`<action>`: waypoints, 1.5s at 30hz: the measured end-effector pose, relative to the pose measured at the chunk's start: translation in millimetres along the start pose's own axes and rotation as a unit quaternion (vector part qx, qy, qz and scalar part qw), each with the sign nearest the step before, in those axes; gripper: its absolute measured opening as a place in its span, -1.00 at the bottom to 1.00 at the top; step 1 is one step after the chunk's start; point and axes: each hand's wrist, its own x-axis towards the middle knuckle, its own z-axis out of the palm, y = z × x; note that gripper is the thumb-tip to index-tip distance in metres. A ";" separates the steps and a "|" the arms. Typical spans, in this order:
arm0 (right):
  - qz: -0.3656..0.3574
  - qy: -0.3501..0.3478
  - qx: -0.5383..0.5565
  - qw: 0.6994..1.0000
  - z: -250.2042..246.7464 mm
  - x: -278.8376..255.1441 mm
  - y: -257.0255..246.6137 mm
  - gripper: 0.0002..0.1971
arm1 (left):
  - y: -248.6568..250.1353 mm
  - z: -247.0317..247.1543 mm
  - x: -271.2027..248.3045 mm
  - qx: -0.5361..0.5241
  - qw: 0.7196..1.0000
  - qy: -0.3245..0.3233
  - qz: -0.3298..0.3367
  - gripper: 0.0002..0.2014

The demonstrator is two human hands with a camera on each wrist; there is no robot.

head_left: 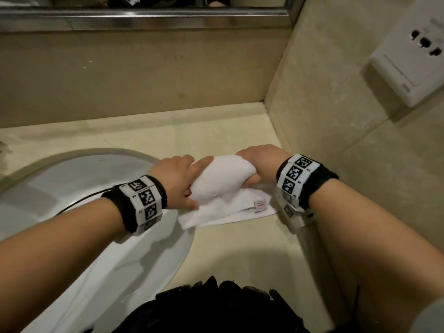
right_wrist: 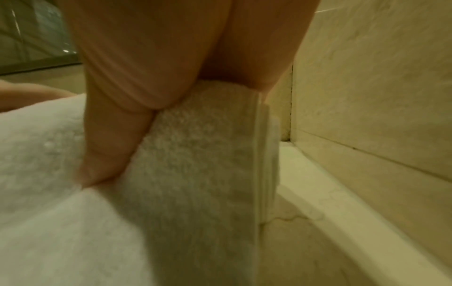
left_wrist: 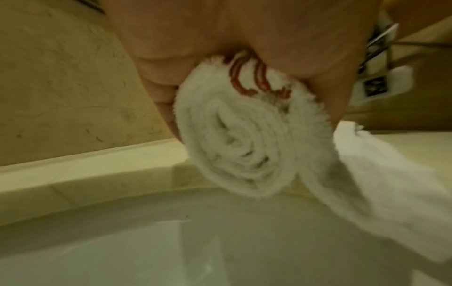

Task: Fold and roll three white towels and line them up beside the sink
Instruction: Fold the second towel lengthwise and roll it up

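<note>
My left hand (head_left: 176,175) is curled round the near end of the roll (head_left: 222,180), fingers over the top and thumb underneath; my right hand (head_left: 260,164) clasps the far end the same way, thumb (right_wrist: 110,147) pressed into the terry. The roll sits on the counter (head_left: 149,138) at about three o'clock from the sink (head_left: 101,236), its loose tail (head_left: 230,212) trailing toward six. It feels light, soft and springy, so I judge it will unwind unless I pinch both ends with even pressure. Only this one towel is in view.
</note>
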 end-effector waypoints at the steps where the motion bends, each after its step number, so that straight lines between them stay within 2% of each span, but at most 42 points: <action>1: -0.001 0.025 0.000 1.000 2.7 -3.0 0.2 -0.47 | -2.2 -1.7 4.1 -0.021 1.000 0.000 -0.003 0.07; 3: 0.008 0.072 -0.014 0.997 14.5 -12.6 0.2 -0.21 | -9.4 -7.8 12.7 -0.111 0.994 -0.021 0.002 0.00; 5: 0.012 0.084 -0.053 0.995 27.8 -21.6 -0.4 0.03 | -14.2 -7.7 15.2 -0.244 0.966 -0.090 -0.002 -0.06; 7: 0.010 0.077 -0.065 0.995 37.9 -26.2 -3.2 0.03 | -14.7 -4.8 12.2 -0.327 0.933 -0.151 -0.006 -0.11; 8: 0.009 0.075 -0.063 0.995 40.0 -26.1 -4.3 -0.05 | -13.1 -4.3 9.4 -0.330 0.931 -0.156 0.000 -0.10; 9: 0.009 0.072 -0.060 0.996 39.2 -24.4 -5.2 -0.14 | -10.9 -4.0 6.9 -0.308 0.941 -0.141 0.008 -0.07; 10: 0.010 0.068 -0.057 0.996 35.5 -21.4 -6.1 -0.24 | -7.8 -3.2 3.6 -0.251 0.962 -0.104 0.016 -0.03; 12: 0.024 0.041 -0.049 0.998 23.6 -12.2 -7.8 -0.42 | 0.8 1.0 -1.2 -0.064 0.998 -0.005 0.020 0.10; 13: 0.031 0.016 -0.048 0.998 17.1 -6.7 -7.9 -0.49 | 7.5 3.1 -2.3 0.010 1.000 0.024 0.012 0.14; 15: 0.037 -0.030 -0.047 0.998 8.2 1.8 -8.0 -0.56 | 20.7 3.8 -1.8 0.075 0.997 0.030 -0.009 0.12; 18: 0.052 -0.021 -0.025 0.998 8.5 0.4 -7.7 -0.58 | 21.6 -7.3 5.6 0.047 0.999 0.019 -0.017 -0.03; 20: 0.069 0.003 -0.004 0.998 18.0 -10.8 -7.7 -0.44 | 13.7 -19.1 6.2 -0.046 0.999 -0.019 -0.004 -0.17; 22: 0.072 -0.004 0.005 0.997 34.3 -25.8 -9.7 -0.22 | 7.6 -22.5 0.4 -0.086 0.994 -0.072 0.009 -0.33; 25: 0.077 -0.003 0.063 0.995 53.8 -45.1 -15.6 -0.15 | 6.5 -15.5 -12.1 -0.106 0.988 -0.110 0.019 -0.44; 28: 0.090 -0.001 0.095 0.991 53.5 -48.7 -18.5 -0.24 | 12.0 -8.1 -20.8 -0.100 0.992 -0.072 0.016 -0.46; 31: 0.115 -0.002 0.105 0.988 53.3 -50.9 -22.9 -0.31 | 14.9 7.7 -28.3 -0.005 1.000 -0.002 0.024 -0.15; 32: 0.125 0.003 0.112 0.986 55.5 -52.3 -24.6 -0.32 | 16.1 12.9 -29.6 0.019 0.999 0.015 0.023 -0.10; 40: 0.148 0.045 0.150 0.976 73.7 -84.9 -48.8 -0.43 | 28.3 12.1 -60.2 0.043 0.995 0.078 0.042 -0.27; 45: 0.102 0.072 0.144 0.982 58.7 -107.7 -79.7 -0.39 | 34.6 -0.2 -110.6 0.036 0.994 0.100 -0.005 -0.25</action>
